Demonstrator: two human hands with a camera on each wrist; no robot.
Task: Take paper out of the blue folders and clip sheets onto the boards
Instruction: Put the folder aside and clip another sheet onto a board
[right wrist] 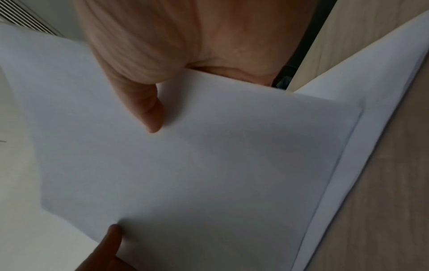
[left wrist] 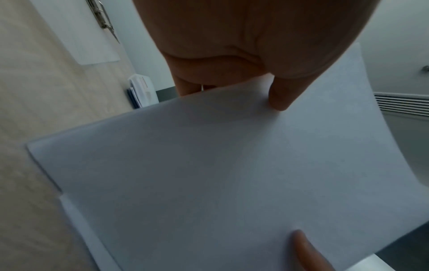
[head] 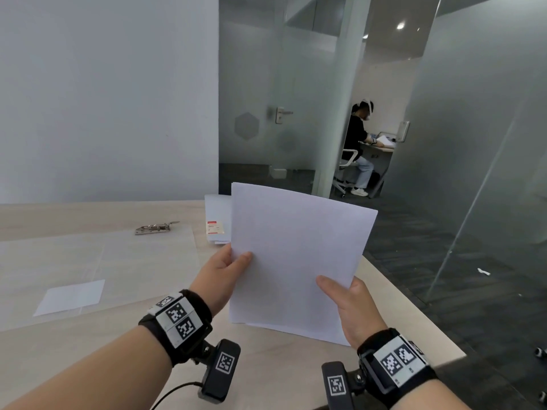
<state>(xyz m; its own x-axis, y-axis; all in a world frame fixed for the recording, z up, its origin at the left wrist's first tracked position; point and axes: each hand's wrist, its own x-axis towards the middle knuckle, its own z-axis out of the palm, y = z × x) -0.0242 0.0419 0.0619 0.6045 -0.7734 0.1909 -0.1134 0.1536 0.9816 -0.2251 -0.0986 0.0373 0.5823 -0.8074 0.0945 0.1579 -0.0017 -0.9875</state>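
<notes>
White sheets (head: 296, 261): held up over the table (head: 88, 350), tilted, a few edges fanned at the bottom.
Left hand (head: 225, 276) grip: thumb pinched the left edge.
Right hand (head: 352, 309) grip: thumb pinched the lower right edge.
Board (head: 97, 270): clear, flat on the table to the left, metal clip (head: 155, 228) at its far end, bare.
Folders (head: 217, 217): stacked behind the sheets; contents could not be told.
</notes>
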